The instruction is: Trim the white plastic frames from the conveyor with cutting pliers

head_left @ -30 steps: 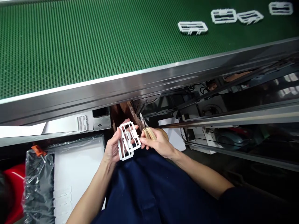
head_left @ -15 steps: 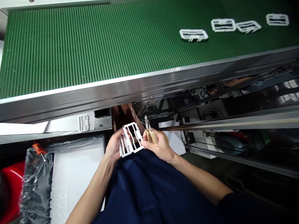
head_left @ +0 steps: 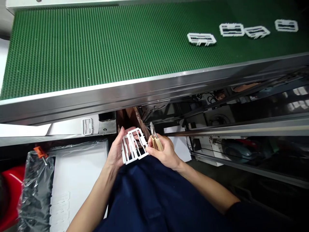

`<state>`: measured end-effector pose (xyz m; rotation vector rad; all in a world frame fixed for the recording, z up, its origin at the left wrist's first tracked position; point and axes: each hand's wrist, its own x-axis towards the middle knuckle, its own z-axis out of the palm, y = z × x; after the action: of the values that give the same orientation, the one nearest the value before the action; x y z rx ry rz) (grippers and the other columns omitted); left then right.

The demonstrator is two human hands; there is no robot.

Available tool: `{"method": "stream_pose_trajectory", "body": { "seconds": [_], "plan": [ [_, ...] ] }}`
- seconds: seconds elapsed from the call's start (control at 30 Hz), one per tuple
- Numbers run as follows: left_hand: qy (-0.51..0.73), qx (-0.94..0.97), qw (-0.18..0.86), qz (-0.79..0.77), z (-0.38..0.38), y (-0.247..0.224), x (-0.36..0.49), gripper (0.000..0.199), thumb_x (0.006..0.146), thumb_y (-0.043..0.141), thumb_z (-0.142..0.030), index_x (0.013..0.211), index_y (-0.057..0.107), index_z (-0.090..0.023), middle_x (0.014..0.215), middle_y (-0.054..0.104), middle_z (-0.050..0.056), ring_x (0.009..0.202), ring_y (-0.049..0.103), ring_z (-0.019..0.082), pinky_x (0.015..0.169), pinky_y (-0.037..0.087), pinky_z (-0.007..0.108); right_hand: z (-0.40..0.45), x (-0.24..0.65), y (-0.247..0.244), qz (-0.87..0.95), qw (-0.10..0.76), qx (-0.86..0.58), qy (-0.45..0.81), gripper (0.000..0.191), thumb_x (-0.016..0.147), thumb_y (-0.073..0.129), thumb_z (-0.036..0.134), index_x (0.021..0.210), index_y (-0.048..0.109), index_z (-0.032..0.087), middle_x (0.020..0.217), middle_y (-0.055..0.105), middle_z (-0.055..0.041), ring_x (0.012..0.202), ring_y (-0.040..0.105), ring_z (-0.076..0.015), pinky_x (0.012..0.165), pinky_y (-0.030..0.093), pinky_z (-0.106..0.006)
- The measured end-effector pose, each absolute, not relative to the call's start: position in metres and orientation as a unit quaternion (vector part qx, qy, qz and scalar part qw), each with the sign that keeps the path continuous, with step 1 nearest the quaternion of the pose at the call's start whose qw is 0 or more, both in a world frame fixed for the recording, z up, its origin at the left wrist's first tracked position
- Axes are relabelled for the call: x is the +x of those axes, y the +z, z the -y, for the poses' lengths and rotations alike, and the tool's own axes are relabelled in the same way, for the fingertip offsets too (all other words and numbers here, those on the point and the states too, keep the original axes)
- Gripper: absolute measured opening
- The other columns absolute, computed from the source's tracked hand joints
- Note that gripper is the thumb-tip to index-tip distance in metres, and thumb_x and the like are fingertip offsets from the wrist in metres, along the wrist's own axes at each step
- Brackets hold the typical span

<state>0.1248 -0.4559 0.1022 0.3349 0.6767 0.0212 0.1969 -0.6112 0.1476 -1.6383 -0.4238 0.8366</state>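
Note:
Two white plastic frames [head_left: 137, 144] overlap in front of my body, below the edge of the green belt [head_left: 96, 48]. My left hand [head_left: 117, 151] holds them from the left, its thumb raised and its other fingers behind the frames. My right hand [head_left: 166, 151] is wrapped round the tan handles of the pliers [head_left: 156, 142], whose metal tips point up. The thumb and fingertips of that hand also touch the right edge of the frames. Several more white frames [head_left: 201, 39] lie at the belt's right part.
A metal rail [head_left: 145, 85] runs along the belt's near side. Another frame [head_left: 87, 126] rests on paper at the left ledge. Below are a white-lined box [head_left: 79, 167], an orange-handled tool [head_left: 40, 152] and a red object [head_left: 14, 193]. Metal bars cross the right side.
My left hand has opened a little, its thumb now raised. The held frames have spread and turned slightly. The view has shifted a little.

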Motion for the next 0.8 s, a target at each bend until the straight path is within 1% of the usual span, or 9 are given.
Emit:
{"method": "stream_pose_trajectory", "body": {
  "seconds": [0.2, 0.37, 0.43, 0.5, 0.6, 0.63, 0.7, 0.77, 0.8],
  "plan": [
    [0.032, 0.181, 0.933, -0.31, 0.461, 0.111, 0.129, 0.052, 0.092, 0.032, -0.052, 0.105, 0.062, -0.011, 0.091, 0.07, 0.012, 0.077, 0.068, 0.021, 0.066, 0.058, 0.033, 0.608, 0.191, 0.145, 0.155, 0.601, -0.677, 0.396, 0.018, 0.071, 0.064, 0.021, 0.077, 0.048, 0.017, 0.07, 0.047, 0.0035, 0.061, 0.046, -0.0081, 0.06, 0.042, -0.022],
    [0.045, 0.168, 0.935, -0.31, 0.462, 0.112, 0.134, 0.052, 0.091, 0.034, -0.054, 0.098, 0.063, -0.011, 0.084, 0.069, 0.01, 0.072, 0.067, 0.019, 0.063, 0.058, 0.031, 0.601, 0.181, 0.133, 0.137, 0.584, -0.681, 0.42, 0.02, 0.07, 0.064, 0.023, 0.079, 0.047, 0.019, 0.073, 0.049, 0.0027, 0.063, 0.049, -0.0097, 0.062, 0.044, -0.023],
    [0.035, 0.157, 0.936, -0.313, 0.462, 0.11, 0.133, 0.047, 0.089, 0.041, -0.054, 0.096, 0.063, -0.012, 0.079, 0.068, 0.008, 0.067, 0.067, 0.02, 0.06, 0.058, 0.031, 0.599, 0.178, 0.13, 0.155, 0.546, -0.721, 0.398, 0.017, 0.073, 0.061, 0.026, 0.08, 0.048, 0.019, 0.074, 0.051, 0.0019, 0.064, 0.05, -0.0105, 0.061, 0.043, -0.023],
    [0.024, 0.146, 0.933, -0.329, 0.462, 0.109, 0.131, 0.036, 0.088, 0.05, -0.046, 0.092, 0.063, -0.013, 0.073, 0.067, 0.006, 0.061, 0.065, 0.018, 0.055, 0.057, 0.029, 0.599, 0.18, 0.134, 0.217, 0.467, -0.78, 0.355, 0.014, 0.075, 0.059, 0.029, 0.081, 0.05, 0.02, 0.071, 0.054, 0.0019, 0.062, 0.05, -0.0112, 0.058, 0.04, -0.022],
    [0.005, 0.125, 0.917, -0.379, 0.463, 0.109, 0.128, 0.018, 0.083, 0.062, -0.032, 0.082, 0.062, -0.013, 0.064, 0.062, 0.002, 0.05, 0.06, 0.014, 0.05, 0.055, 0.025, 0.603, 0.201, 0.163, 0.315, 0.361, -0.831, 0.284, 0.015, 0.076, 0.059, 0.034, 0.079, 0.051, 0.021, 0.064, 0.054, 0.0026, 0.057, 0.049, -0.0111, 0.054, 0.034, -0.023],
    [-0.023, 0.118, 0.91, -0.396, 0.463, 0.108, 0.127, 0.017, 0.08, 0.066, -0.03, 0.076, 0.061, -0.013, 0.063, 0.061, 0.002, 0.05, 0.06, 0.014, 0.049, 0.054, 0.024, 0.604, 0.213, 0.18, 0.338, 0.352, -0.831, 0.266, 0.015, 0.078, 0.058, 0.034, 0.079, 0.05, 0.021, 0.063, 0.053, 0.0029, 0.055, 0.048, -0.0105, 0.053, 0.033, -0.022],
    [-0.034, 0.111, 0.899, -0.422, 0.464, 0.103, 0.127, 0.016, 0.072, 0.073, -0.021, 0.07, 0.059, -0.015, 0.068, 0.061, 0.002, 0.056, 0.062, 0.014, 0.055, 0.055, 0.023, 0.606, 0.244, 0.221, 0.374, 0.359, -0.828, 0.213, 0.013, 0.082, 0.053, 0.033, 0.08, 0.049, 0.021, 0.063, 0.051, 0.0032, 0.052, 0.044, -0.0089, 0.049, 0.031, -0.021],
    [-0.032, 0.146, 0.908, -0.391, 0.465, 0.097, 0.128, 0.022, 0.064, 0.079, -0.021, 0.067, 0.058, -0.015, 0.064, 0.057, 0.0, 0.053, 0.058, 0.012, 0.051, 0.052, 0.02, 0.604, 0.284, 0.267, 0.399, 0.357, -0.838, 0.109, 0.012, 0.085, 0.049, 0.032, 0.083, 0.048, 0.02, 0.063, 0.048, 0.0031, 0.051, 0.041, -0.0084, 0.048, 0.03, -0.02],
    [-0.021, 0.177, 0.912, -0.368, 0.466, 0.094, 0.129, 0.025, 0.06, 0.081, -0.022, 0.072, 0.061, -0.016, 0.063, 0.056, -0.001, 0.051, 0.055, 0.01, 0.048, 0.05, 0.019, 0.601, 0.306, 0.289, 0.398, 0.339, -0.852, 0.03, 0.012, 0.085, 0.048, 0.033, 0.084, 0.047, 0.02, 0.065, 0.048, 0.0025, 0.053, 0.042, -0.0089, 0.05, 0.031, -0.021]
  ]
}}
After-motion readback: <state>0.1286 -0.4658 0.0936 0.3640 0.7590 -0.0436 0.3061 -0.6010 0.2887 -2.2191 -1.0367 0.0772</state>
